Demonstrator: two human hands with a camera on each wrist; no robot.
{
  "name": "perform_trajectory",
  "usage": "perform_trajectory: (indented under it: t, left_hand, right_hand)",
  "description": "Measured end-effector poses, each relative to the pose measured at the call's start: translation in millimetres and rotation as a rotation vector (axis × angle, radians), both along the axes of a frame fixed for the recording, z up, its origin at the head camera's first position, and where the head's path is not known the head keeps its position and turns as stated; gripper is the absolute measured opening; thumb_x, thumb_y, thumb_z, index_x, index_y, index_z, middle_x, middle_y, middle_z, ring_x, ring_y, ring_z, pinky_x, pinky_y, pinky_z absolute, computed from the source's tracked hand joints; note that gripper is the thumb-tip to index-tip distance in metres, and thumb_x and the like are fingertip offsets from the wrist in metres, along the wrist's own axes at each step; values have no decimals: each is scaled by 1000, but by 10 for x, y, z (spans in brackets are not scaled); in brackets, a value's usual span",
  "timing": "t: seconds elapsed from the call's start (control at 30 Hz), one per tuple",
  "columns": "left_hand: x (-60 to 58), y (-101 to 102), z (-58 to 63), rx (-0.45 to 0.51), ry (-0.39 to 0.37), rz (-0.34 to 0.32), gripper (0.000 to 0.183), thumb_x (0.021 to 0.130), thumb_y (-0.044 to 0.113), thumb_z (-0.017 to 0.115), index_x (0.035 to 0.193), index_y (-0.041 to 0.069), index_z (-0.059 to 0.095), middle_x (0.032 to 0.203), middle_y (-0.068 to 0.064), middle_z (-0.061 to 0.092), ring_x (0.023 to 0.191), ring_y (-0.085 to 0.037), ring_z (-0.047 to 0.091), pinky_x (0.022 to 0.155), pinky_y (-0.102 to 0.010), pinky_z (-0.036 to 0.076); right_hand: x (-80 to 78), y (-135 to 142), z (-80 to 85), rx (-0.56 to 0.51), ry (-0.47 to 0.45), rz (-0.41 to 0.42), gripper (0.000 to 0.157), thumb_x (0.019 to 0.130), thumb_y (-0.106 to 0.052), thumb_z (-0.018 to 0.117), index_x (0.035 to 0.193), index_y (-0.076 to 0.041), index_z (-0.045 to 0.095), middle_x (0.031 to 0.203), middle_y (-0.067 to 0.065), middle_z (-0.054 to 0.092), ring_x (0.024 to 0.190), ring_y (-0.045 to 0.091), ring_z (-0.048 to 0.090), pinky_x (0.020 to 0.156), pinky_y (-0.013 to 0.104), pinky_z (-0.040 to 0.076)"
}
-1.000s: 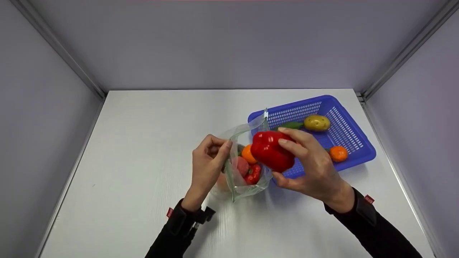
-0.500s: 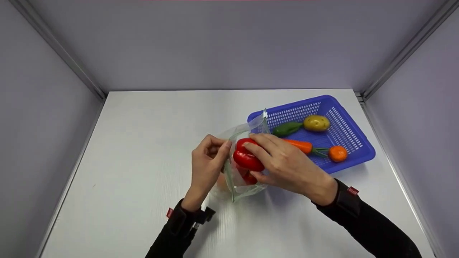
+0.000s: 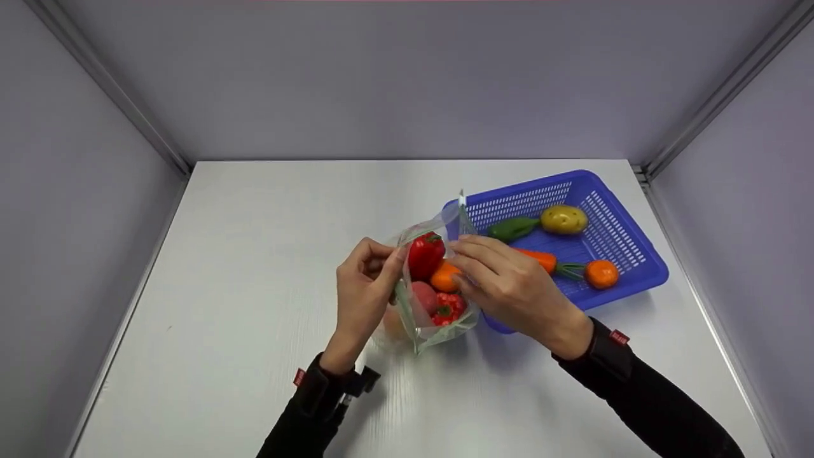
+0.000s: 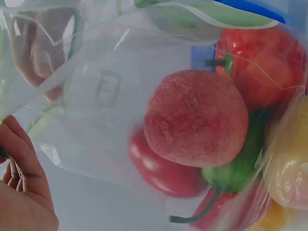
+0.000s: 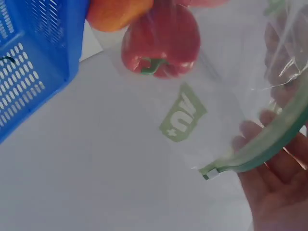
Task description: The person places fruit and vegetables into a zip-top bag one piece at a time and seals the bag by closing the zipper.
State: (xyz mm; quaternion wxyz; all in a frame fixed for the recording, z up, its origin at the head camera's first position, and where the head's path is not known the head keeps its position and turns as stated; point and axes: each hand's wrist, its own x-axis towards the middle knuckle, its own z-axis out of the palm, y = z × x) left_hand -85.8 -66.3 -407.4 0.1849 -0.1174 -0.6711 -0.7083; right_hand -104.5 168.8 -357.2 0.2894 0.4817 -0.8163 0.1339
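Left hand (image 3: pixel 362 280), fingers curled, pinches the clear bag (image 3: pixel 427 331) rim's left side; right hand (image 3: pixel 509 289) pinches its right rim beside the blue basket (image 3: pixel 626 251).

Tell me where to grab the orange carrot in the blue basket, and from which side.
Grip the orange carrot by its thick orange body, coming from above. It lies flat in the blue plastic basket, and its thin green top looks too slim to hold firmly.
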Motion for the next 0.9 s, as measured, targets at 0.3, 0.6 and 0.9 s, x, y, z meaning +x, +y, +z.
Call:
perform_trajectory:
  t: [0.3,0.6,0.9]
  left_hand:
    - [22,-129,30,-91,-111,-61,13,95,7,71,94,1,59,67,-6,63,46,-16,53,44,-24,49]
    - [-98,-192,178,-219,-81,-37,27,99,6,62,73,3,60,56,-3,55,43,-14,50,40,-23,46]
    - [-358,-393,672,-66,43,60,31,101,12,60,71,2,61,53,-10,58,39,-27,53,37,-25,44]
  right_hand:
    - [3,261,-51,-129,-391,-374,35,102,-39,66,97,-5,71,85,7,70,73,23,64,68,35,57]
    - [-293,111,47,-207,-614,-333,21,95,-6,63,75,-10,58,65,-2,50,56,13,47,52,25,36]
    - [-502,-32,309,-530,-545,-202,25,97,-8,59,73,-5,55,65,-2,52,55,13,45,50,20,29]
